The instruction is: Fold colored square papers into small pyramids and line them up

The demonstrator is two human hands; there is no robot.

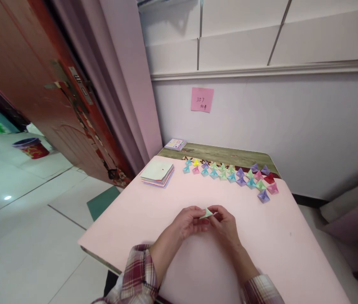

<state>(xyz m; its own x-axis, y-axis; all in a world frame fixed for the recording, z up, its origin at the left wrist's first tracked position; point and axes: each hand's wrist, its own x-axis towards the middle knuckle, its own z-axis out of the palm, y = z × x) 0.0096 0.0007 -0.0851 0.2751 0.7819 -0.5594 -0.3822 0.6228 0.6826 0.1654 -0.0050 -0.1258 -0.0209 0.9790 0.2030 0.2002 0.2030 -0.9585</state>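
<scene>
Over the middle of the pink table [153, 219], my left hand [189, 221] and my right hand [223, 223] meet, both pinching a small pale green folded paper piece [206, 213] between the fingertips. Both hands are closed on it, just above the tabletop. Several small folded paper shapes [232, 175] in blue, pink, green and purple lie in rows near the table's far edge. A stack of coloured paper sheets [157, 173] rests at the far left corner of the pink surface.
A small pad of sheets [175, 144] lies on the wooden strip [229, 155] by the white wall. A pink sticky note [202, 99] hangs on the wall. A curtain [118, 84] and a brown door [39, 84] stand at left; a red tub [30, 147] sits on the tiled floor.
</scene>
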